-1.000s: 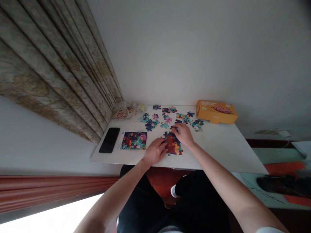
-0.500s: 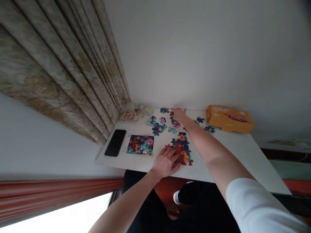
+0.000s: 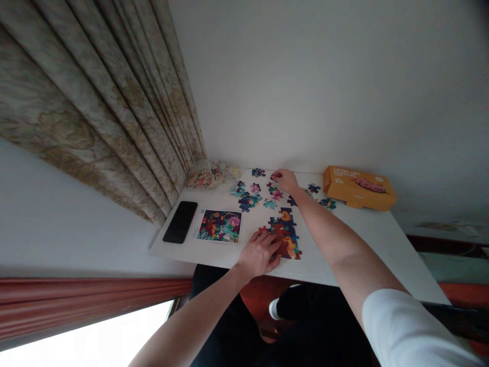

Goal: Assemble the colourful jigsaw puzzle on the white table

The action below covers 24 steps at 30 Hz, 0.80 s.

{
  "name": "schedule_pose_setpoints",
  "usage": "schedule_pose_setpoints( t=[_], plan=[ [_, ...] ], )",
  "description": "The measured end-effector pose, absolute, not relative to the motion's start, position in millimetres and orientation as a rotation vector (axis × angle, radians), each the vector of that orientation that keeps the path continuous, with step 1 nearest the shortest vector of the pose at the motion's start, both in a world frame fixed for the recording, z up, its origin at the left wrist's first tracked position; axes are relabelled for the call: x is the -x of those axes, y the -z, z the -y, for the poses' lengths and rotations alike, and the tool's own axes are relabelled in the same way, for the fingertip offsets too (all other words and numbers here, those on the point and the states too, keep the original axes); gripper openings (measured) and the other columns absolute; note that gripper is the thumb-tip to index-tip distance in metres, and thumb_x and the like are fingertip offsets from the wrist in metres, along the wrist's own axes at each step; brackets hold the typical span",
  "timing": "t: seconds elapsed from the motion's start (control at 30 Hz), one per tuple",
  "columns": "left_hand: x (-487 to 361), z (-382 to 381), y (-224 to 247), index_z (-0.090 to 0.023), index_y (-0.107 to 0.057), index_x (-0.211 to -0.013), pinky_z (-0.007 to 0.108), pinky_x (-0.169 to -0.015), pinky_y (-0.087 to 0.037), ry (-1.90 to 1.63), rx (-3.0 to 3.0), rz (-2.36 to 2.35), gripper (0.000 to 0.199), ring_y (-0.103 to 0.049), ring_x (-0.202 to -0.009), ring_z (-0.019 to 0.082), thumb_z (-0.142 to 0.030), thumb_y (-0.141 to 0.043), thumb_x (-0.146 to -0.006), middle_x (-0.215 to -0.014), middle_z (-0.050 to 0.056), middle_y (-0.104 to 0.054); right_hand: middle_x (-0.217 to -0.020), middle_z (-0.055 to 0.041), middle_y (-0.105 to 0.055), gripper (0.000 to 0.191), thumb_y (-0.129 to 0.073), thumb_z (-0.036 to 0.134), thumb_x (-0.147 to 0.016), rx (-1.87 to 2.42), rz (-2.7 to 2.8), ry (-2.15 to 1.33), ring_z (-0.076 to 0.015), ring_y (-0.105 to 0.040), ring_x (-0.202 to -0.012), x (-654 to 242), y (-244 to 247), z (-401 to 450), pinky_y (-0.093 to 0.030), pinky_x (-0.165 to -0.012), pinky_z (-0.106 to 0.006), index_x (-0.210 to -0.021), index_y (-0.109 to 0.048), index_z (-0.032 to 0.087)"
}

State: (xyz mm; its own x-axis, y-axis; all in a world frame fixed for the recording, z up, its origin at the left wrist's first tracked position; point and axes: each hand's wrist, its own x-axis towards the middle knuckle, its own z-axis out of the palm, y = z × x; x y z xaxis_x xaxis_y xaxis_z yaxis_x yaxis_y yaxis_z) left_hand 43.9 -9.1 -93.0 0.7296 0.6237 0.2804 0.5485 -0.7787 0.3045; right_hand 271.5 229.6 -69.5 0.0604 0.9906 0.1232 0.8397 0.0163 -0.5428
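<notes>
Far left on the surface (image 3: pixel 317 260) lay a black phone (image 3: pixel 180 221), then a picture card (image 3: pixel 219 226). My left hand (image 3: pixel 260 254) pressed open and low against the edge of the part-built jigsaw (image 3: pixel 284 234), a good steadying hold. My right hand (image 3: pixel 284 181), its grip narrow among the loose pieces (image 3: pixel 250 200), may have held one; I couldn't tell. The orange box (image 3: pixel 359 187) sat beyond.

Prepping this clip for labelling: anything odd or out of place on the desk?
Nothing clearly stands out. The loose jigsaw pieces are scattered behind the part-built puzzle, but none looks damaged at this resolution. The orange box looks intact.
</notes>
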Motion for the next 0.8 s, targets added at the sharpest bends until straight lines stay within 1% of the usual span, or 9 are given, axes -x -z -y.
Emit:
schedule_pose_setpoints(
  t=[0.1, 0.23, 0.3, 0.4, 0.53, 0.63, 0.67, 0.7, 0.8],
  plan=[
    [-43.7, 9.2, 90.9, -0.022, -0.073, -0.124, 0.048, -0.109, -0.05, -0.547, -2.749, -0.941, 0.033, -0.065, -0.121, 0.03, -0.037, -0.064, -0.097, -0.132, 0.01, -0.071, -0.085, -0.0084, -0.073, 0.027, -0.065, 0.043, -0.091, 1.743, 1.553, -0.475, -0.0217, -0.064, -0.082, -272.1, 64.0, -210.8, -0.049, -0.08, -0.034, -0.083, -0.069, 0.018],
    [-44.8, 9.1, 88.3, -0.021, -0.073, -0.124, 0.047, -0.109, -0.049, -0.551, -2.755, -0.939, 0.032, -0.065, -0.121, 0.029, -0.036, -0.063, -0.098, -0.132, 0.01, -0.071, -0.085, -0.0045, -0.072, 0.032, -0.069, 0.052, -0.084, 1.46, 1.484, -0.882, -0.0201, -0.065, -0.078, -262.8, 61.1, -164.0, -0.05, -0.074, -0.032, -0.09, -0.066, 0.021],
    [-45.4, 9.4, 88.5, -0.021, -0.073, -0.124, 0.048, -0.109, -0.05, -0.563, -2.762, -0.93, 0.031, -0.065, -0.121, 0.029, -0.035, -0.062, -0.099, -0.131, 0.011, -0.072, -0.086, -0.0023, -0.073, 0.036, -0.078, 0.048, -0.075, 1.351, 1.512, -1.136, -0.0201, -0.067, -0.078, -254.7, 62.8, -138.8, -0.051, -0.073, -0.031, -0.097, -0.065, 0.023],
    [-44.6, 9.8, 91.4, -0.02, -0.073, -0.121, 0.049, -0.108, -0.051, -0.639, -2.768, -0.882, 0.028, -0.066, -0.121, 0.029, -0.034, -0.06, -0.101, -0.128, 0.011, -0.072, -0.084, -0.0002, -0.075, 0.047, -0.087, 0.038, -0.065, 1.299, 1.529, -1.373, -0.0211, -0.071, -0.079, -244.6, 66.2, -110.7, -0.052, -0.075, -0.031, -0.103, -0.062, 0.026],
    [-37.3, 0.2, 93.8, -0.022, -0.072, -0.122, 0.046, -0.109, -0.053, -0.932, -2.573, -1.006, 0.026, -0.067, -0.12, 0.026, -0.026, -0.057, -0.102, -0.126, 0.011, -0.072, -0.077, 0.0014, -0.073, 0.041, -0.087, 0.034, -0.065, 1.323, 1.653, -1.428, -0.0206, -0.07, -0.074, -241.2, 67.6, -94.4, -0.051, -0.072, -0.031, -0.099, -0.067, 0.024],
    [-31.1, -21.1, 89.0, -0.023, -0.065, -0.134, 0.046, -0.109, -0.054, -1.109, -2.227, -1.26, 0.037, -0.062, -0.13, 0.027, -0.021, -0.062, -0.097, -0.139, 0.013, -0.065, -0.072, 0.0031, -0.07, 0.036, -0.087, 0.034, -0.068, 1.349, 1.758, -1.379, -0.0187, -0.067, -0.068, -242.5, 66.5, -86.5, -0.048, -0.067, -0.029, -0.099, -0.071, 0.023],
    [-30.0, -29.9, 86.0, -0.023, -0.063, -0.138, 0.044, -0.106, -0.056, -1.095, -2.1, -1.301, 0.043, -0.063, -0.129, 0.027, -0.021, -0.065, -0.095, -0.143, 0.013, -0.064, -0.071, 0.0036, -0.07, 0.037, -0.086, 0.034, -0.069, 1.361, 1.773, -1.366, -0.0183, -0.066, -0.066, -242.5, 66.0, -83.1, -0.047, -0.065, -0.028, -0.1, -0.07, 0.023],
    [-29.6, -38.8, 82.8, -0.023, -0.061, -0.139, 0.041, -0.099, -0.059, -1.048, -1.975, -1.314, 0.047, -0.067, -0.121, 0.025, -0.021, -0.068, -0.093, -0.141, 0.012, -0.065, -0.07, 0.0041, -0.069, 0.037, -0.086, 0.033, -0.07, 1.37, 1.776, -1.356, -0.0179, -0.065, -0.064, -242.2, 65.5, -79.0, -0.045, -0.063, -0.027, -0.102, -0.069, 0.023],
    [-32.4, -61.5, 74.2, -0.022, -0.07, -0.129, 0.033, -0.086, -0.06, -0.835, -1.74, -1.235, 0.038, -0.073, -0.093, 0.019, -0.018, -0.066, -0.091, -0.114, 0.006, -0.077, -0.071, 0.0048, -0.07, 0.04, -0.084, 0.031, -0.074, 1.362, 1.75, -1.36, -0.0179, -0.066, -0.064, -239.4, 64.3, -65.0, -0.043, -0.06, -0.026, -0.108, -0.064, 0.024]
  ],
)
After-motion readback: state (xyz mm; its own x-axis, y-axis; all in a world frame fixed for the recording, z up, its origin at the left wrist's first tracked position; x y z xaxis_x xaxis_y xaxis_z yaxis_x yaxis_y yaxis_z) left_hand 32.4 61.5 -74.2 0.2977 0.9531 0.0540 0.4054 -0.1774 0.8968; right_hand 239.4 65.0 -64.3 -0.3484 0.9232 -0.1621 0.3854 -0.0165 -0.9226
